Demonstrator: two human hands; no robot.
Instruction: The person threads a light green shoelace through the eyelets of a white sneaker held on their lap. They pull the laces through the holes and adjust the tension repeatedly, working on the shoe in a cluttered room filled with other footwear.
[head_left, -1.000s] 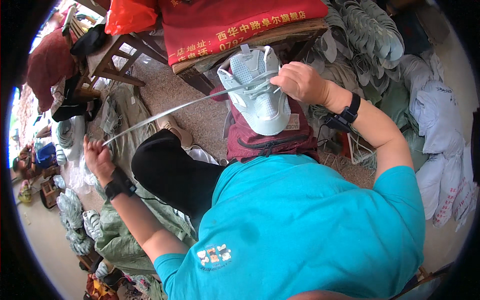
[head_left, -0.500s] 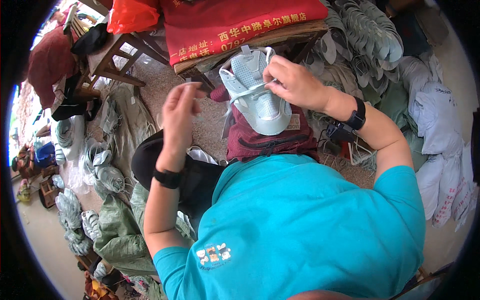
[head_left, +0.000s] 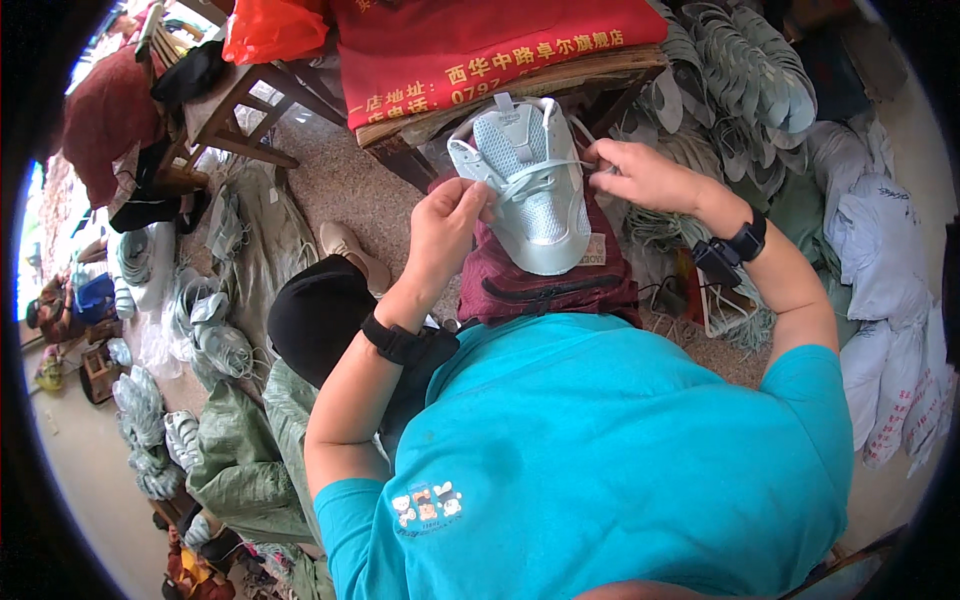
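My left hand [head_left: 447, 222] presses its fingertips together against the shoe [head_left: 545, 245], perhaps steadying it; my right hand [head_left: 640, 180] pinches the lace [head_left: 527, 182], probably controlling it.

Red cloth [head_left: 500, 30]: yellow characters and digits, arranged in lines. Shirt [head_left: 620, 430]: small line of lettering beneath printed cartoon figures. White sack [head_left: 882, 375]: red characters near the lower end. Upper white sack [head_left: 870, 225]: dark marking, illegible. Beige label [head_left: 594, 250] on maroon cloth [head_left: 550, 300]: lettering, illegible. Shoe [head_left: 545, 230] tongue: tiny dark print, illegible.
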